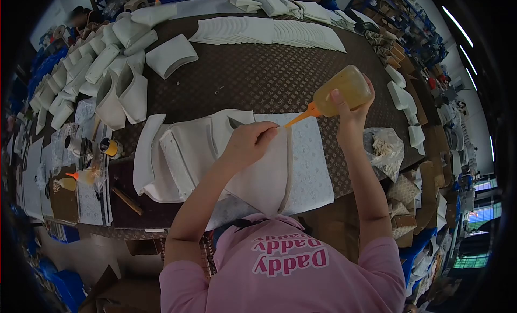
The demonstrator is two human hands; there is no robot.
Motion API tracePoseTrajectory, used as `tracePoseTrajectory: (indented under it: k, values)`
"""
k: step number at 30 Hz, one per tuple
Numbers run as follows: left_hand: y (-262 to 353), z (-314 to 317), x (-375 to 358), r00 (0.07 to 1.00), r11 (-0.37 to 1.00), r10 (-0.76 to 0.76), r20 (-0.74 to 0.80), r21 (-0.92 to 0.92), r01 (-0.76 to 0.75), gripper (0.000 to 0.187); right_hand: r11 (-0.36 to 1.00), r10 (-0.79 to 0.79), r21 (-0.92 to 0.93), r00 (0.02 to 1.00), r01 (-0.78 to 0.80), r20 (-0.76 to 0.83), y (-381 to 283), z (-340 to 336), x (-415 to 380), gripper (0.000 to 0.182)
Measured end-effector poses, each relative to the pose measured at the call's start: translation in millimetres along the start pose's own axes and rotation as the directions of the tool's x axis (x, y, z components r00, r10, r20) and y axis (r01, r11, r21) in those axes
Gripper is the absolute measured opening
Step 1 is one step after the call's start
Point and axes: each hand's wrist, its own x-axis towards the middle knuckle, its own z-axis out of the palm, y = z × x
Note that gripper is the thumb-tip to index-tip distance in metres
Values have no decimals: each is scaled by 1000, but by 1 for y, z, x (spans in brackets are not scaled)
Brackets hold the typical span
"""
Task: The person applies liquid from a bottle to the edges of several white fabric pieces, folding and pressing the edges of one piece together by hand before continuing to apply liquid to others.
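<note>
My right hand (353,103) is wrapped round a clear bottle (342,91) of yellowish liquid, tilted so that its orange nozzle (302,115) points down and left. The nozzle tip is close to the top edge of a white leather-like piece (264,173). At that same edge, my left hand (253,141) has its fingers pressed together; what they grip, if anything, is too small to make out. More white pieces (175,157) overlap to the left, and a pale patterned sheet (313,167) lies underneath.
Stacked white pieces (116,60) stand at the back left, with fanned flat pieces (269,32) along the back. A yellow-black container (111,147) and a wooden stick (127,201) are on the left. A plastic bag (384,151) sits right of my right forearm.
</note>
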Motion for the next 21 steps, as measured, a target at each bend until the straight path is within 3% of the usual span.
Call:
tracePoseTrajectory:
  k: [8,17,21]
  values:
    - [0,-3,2,999,999,18,-36,39,-16,21,998,-8,-57,999,10,32,1,1,-7,81]
    - [-13,-10,16,990,994,-100,-94,25,103,25,989,84,-132,990,-68,116,-2,-3,-39,80]
    - [-33,-11,23,980,998,-55,-191,-2,55,24,989,81,-137,989,-63,125,6,-10,-56,81]
